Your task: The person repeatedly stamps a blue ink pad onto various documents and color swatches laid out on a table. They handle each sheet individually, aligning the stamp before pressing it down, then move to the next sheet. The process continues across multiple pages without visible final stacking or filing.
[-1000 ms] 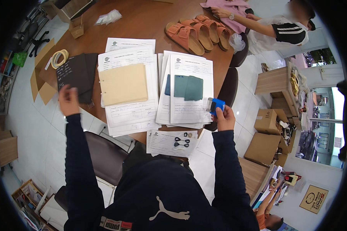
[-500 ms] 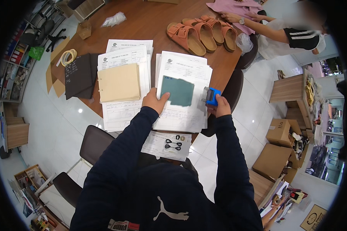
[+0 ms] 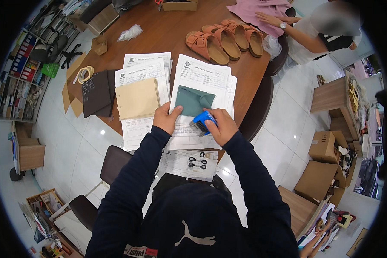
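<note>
A green material swatch point(image 3: 189, 99) lies on a stack of printed forms point(image 3: 202, 73) in front of me, its right corner folded up. My left hand point(image 3: 167, 119) is closed at the stack's left edge, with the thumb on top by the swatch's lower left corner. The other fingers are partly hidden. In my right hand point(image 3: 222, 127) is a blue self-inking stamp point(image 3: 205, 122), held tilted over the lower part of the top form, just below the swatch. Left of this stack, beige sheets point(image 3: 137, 99) rest on more printed forms point(image 3: 144, 64).
Orange two-strap sandals point(image 3: 210, 47) stand at the back of the wooden table point(image 3: 167, 30). Black sheets point(image 3: 98, 92) and tape rolls point(image 3: 85, 75) lie at left. A co-worker's hand point(image 3: 268, 19) rests on pink material point(image 3: 258, 8). Small black loops point(image 3: 197, 162) lie on paper near me.
My right hand has brought the stamp leftward from the stack's right edge to over the form. The swatch's right corner is now folded up. The co-worker's hands have shifted on the pink material.
</note>
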`<state>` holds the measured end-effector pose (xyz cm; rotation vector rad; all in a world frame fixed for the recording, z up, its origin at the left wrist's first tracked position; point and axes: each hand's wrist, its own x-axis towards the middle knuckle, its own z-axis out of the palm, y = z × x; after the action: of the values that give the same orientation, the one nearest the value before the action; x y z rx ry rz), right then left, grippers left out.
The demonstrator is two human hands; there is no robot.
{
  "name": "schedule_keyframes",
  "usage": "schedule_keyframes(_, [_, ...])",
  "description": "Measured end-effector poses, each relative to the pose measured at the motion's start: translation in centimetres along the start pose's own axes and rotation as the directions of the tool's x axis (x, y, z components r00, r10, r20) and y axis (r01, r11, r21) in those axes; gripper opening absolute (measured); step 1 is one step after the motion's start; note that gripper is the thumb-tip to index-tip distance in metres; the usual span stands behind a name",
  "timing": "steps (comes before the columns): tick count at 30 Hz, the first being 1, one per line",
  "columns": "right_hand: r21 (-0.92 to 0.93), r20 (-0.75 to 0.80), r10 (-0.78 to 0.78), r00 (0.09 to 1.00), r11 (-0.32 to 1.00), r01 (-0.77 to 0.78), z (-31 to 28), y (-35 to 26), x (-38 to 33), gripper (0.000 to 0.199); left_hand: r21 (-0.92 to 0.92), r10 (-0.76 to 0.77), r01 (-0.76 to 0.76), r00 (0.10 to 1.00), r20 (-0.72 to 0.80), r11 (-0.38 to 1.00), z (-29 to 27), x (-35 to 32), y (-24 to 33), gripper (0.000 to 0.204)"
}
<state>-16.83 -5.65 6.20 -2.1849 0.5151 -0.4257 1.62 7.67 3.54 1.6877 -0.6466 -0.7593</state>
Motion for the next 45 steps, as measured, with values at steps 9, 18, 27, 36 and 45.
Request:
schedule_keyframes(9, [0.805,-0.209,0.391,0.896,0.589,-0.069,-1.4,3.3,-0.5,0.035,-0.051,-0.136,0.145,0.981,0.139,0.988,0.6,0.5,-1.9,0.027])
schedule_keyframes(18, [0.951,0.02,0.42,0.908,0.271,-0.146,-4.4,3.9,-1.0,0.051,-0.153,-0.181,0.196,0.977,0.109,0.969,1.3,2.0,-4.1,0.026])
schedule_keyframes(27, [-0.03,-0.224,0.334,0.916,0.937,-0.349,-3.4,5.4,-0.8,0.031,0.244,-0.038,0.043,0.999,-0.028,0.969,2.0,3.4,-4.7,0.03])
schedule_keyframes(36, [-0.31,-0.132,0.056,0.99,0.946,-0.095,-3.4,5.2,1.5,0.03,0.257,-0.063,0.086,0.994,-0.094,0.963,2.3,4.3,-6.5,0.028])
schedule_keyframes(45, [-0.471,0.035,0.067,0.997,0.881,-0.042,-2.4,6.5,3.6,0.03,0.159,-0.063,0.082,0.991,-0.12,0.984,2.5,4.4,-7.8,0.03])
